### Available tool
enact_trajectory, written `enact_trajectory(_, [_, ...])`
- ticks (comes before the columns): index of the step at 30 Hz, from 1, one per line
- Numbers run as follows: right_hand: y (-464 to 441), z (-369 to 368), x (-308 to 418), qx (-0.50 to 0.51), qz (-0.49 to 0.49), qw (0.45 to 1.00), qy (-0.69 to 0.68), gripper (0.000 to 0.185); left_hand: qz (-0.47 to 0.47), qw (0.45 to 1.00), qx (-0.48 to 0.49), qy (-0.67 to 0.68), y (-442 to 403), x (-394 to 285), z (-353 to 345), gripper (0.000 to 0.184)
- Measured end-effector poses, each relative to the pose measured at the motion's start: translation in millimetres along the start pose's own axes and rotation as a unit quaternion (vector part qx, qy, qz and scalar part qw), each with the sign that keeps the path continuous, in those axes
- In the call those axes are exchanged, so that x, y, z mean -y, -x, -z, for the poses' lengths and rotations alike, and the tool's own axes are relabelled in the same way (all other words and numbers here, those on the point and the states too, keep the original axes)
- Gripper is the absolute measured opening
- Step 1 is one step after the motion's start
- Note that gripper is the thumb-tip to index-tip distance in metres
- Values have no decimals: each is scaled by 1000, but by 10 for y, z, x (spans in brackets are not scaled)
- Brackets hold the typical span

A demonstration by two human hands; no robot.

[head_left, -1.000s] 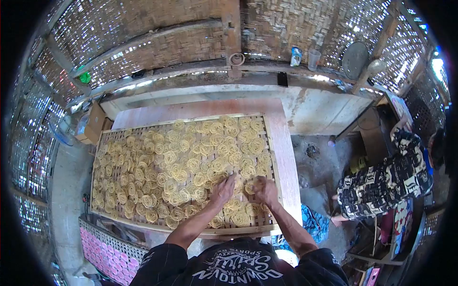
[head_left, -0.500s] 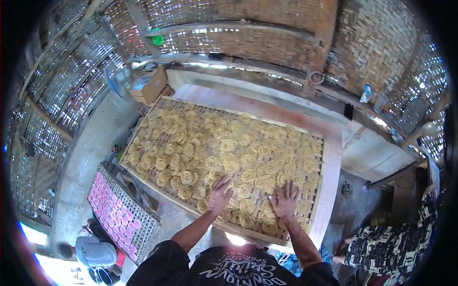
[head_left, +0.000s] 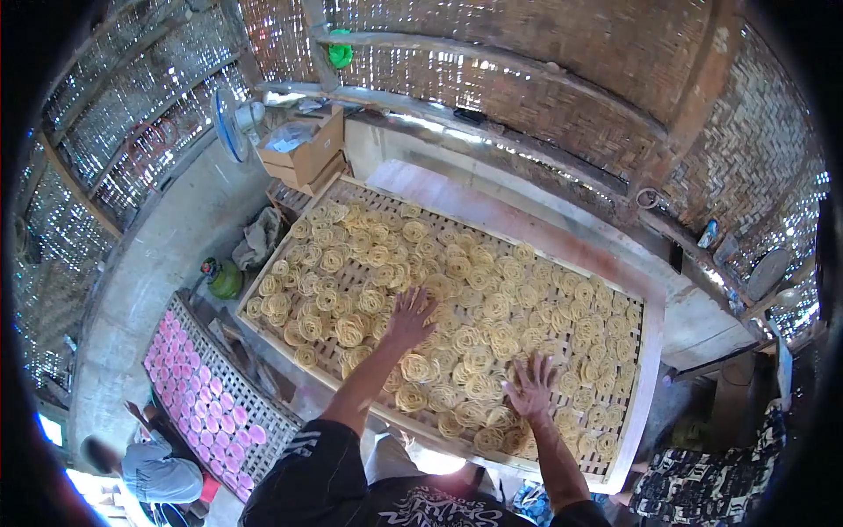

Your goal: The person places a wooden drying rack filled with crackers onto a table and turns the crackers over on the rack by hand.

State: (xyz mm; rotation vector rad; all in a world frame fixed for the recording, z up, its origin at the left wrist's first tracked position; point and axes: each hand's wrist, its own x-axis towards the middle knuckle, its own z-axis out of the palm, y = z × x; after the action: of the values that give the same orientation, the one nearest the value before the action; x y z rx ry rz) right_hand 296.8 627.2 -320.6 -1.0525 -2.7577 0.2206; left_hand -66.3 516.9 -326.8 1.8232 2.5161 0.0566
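A large woven bamboo tray point(head_left: 373, 190) with a wooden frame lies before me, covered with many pale yellow, noodle-like coiled rounds point(head_left: 350, 331). Some rounds overlap, and gaps show the weave beneath. My left hand point(head_left: 410, 321) rests palm down on the rounds near the tray's middle, its fingers spread. Lower and to the right, my right hand point(head_left: 531, 388) is also spread flat over rounds toward the near edge. Neither hand grips anything. The rounds under both palms are hidden.
Beneath the tray is a pale tabletop point(head_left: 421, 183). A second tray point(head_left: 268, 430) with pink rounds stands at left, beside a seated person point(head_left: 158, 470). Another person's patterned clothing point(head_left: 702, 470) shows at right. A cardboard box point(head_left: 303, 149) and a green gas cylinder point(head_left: 224, 279) stand beyond.
My left hand has moved farther in over the tray, away from the near edge. My right hand has shifted left, away from the tray's right end, still spread. The view has swung left.
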Motion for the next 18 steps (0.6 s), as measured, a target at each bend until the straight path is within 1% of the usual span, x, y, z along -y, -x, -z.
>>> enact_trajectory(1, [10, 96, 49, 32, -21, 999, 0, 70, 1, 998, 62, 27, -49, 115, 129, 68])
enact_trajectory(4, [-51, 82, 205, -11, -141, 988, 61, 72, 21, 994, 110, 1, 42, 418, 333, 69])
enact_trajectory(5, [-104, 35, 268, -25, -140, 989, 38, 74, 32, 995, 92, -9, 104, 497, 334, 67])
enact_trajectory(7, [-508, 54, 718, -59, -54, 996, -26, 74, 54, 997, 50, -30, 229, 663, 309, 63])
enact_trajectory(8, [-769, 63, 968, -76, -7, 995, -57, 75, 65, 997, 33, 10, 277, 762, 353, 59])
enact_trajectory(10, [-1394, -26, 1485, -8, 49, 994, -94, 76, 88, 992, -2, 86, 366, 921, 516, 52])
enact_trajectory(12, [-1988, -525, 1739, -68, 54, 990, -107, 74, 52, 990, -58, 120, 342, 995, 669, 46])
enact_trajectory(13, [-2211, -657, 1860, -67, 39, 992, -100, 74, 36, 986, -85, 139, 325, 1019, 681, 43])
enact_trajectory(15, [-2540, -827, 2105, -63, 9, 994, -85, 73, 20, 981, -127, 143, 61, 1095, 453, 50])
enact_trajectory(16, [-2609, -790, 2242, -38, 30, 995, -93, 71, 10, 978, -148, 144, -101, 1124, 422, 53])
enact_trajectory(17, [-2628, -739, 2353, -12, 51, 994, -99, 69, 17, 993, -78, 89, -240, 1147, 398, 63])
enact_trajectory(18, [-2654, -720, 2424, 13, 72, 992, -105, 68, -5, 995, -45, 91, -333, 1219, 397, 64])
